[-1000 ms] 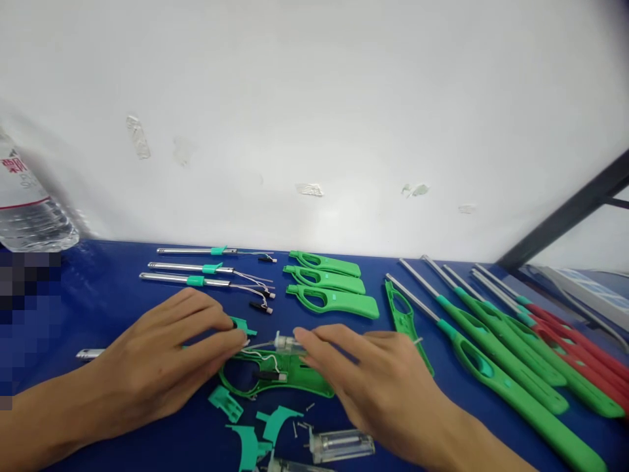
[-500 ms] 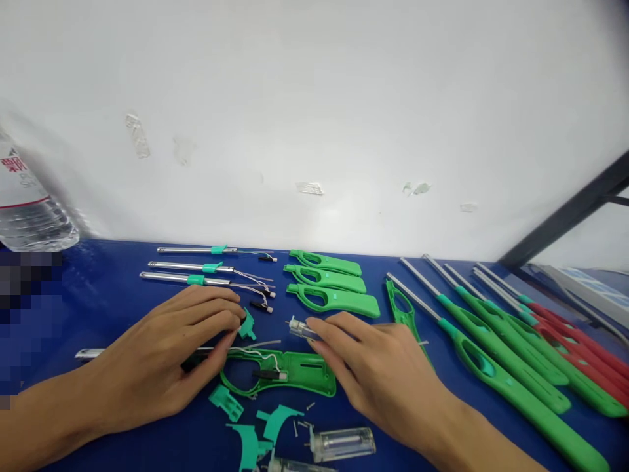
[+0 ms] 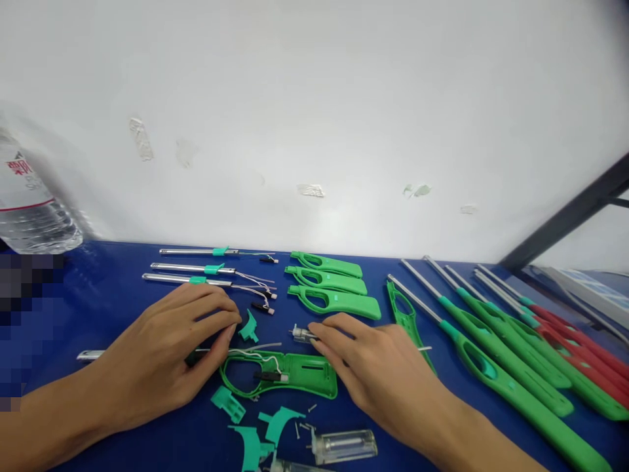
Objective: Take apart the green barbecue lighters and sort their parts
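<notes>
An open green handle shell [image 3: 312, 375] lies in front of me, with white wires and a black part [image 3: 270, 376] inside it. My left hand [image 3: 171, 347] rests over the shell's left end, fingers closed around the metal tube [image 3: 91, 355], part of which they hide. Beside its fingertips sits a teal trigger piece [image 3: 249, 326]. Above the shell's right end, my right hand [image 3: 373, 367] has its thumb and fingers closed on a clear fuel tank [image 3: 302, 334], whose nozzle end points left. More teal pieces [image 3: 284, 423], small screws and another clear tank [image 3: 344, 446] lie nearer to me.
Metal tubes with wires [image 3: 191, 268] lie at the back left, beside several green shells [image 3: 344, 305]. Another green shell half [image 3: 403, 311] lies right of centre. Finished green lighters [image 3: 535, 400] and red lighters [image 3: 602, 354] fill the right. A water bottle [image 3: 37, 216] stands far left.
The clear tank in my right hand has come down slightly and now looks more level. My left hand has hardly moved. The whole view has shifted slightly.
</notes>
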